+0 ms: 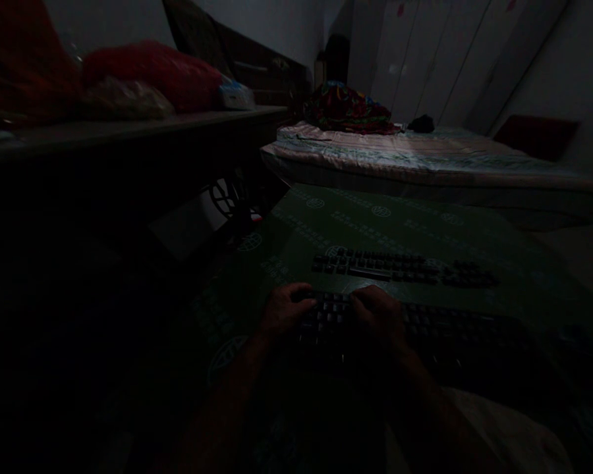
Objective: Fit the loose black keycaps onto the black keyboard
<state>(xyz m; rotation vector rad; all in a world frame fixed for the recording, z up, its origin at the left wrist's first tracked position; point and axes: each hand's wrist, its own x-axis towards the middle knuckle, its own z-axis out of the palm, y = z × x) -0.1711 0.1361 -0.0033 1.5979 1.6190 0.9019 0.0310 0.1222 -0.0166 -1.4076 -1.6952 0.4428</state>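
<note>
A black computer keyboard (331, 309) lies on a green printed board, its lower part dark. My left hand (286, 308) is at its left end, the thumb over the keys and the fingers curled at the back corner, gripping it. Over the left-middle keys is my right hand (379, 316), its fingers bent and pressed together near the back row. Whatever is between those fingertips is hidden. Behind the keyboard, loose black keycaps (375, 264) lie in rows, with a long space bar (369, 273) among them.
The green board (296, 224) reaches back toward a bed (425, 161) with a bunched patterned blanket (348, 108). At left, a raised shelf (188, 124) carries a red bag (151, 72) and a small box (237, 95). Cloth (504, 428) shows at lower right. The room is very dark.
</note>
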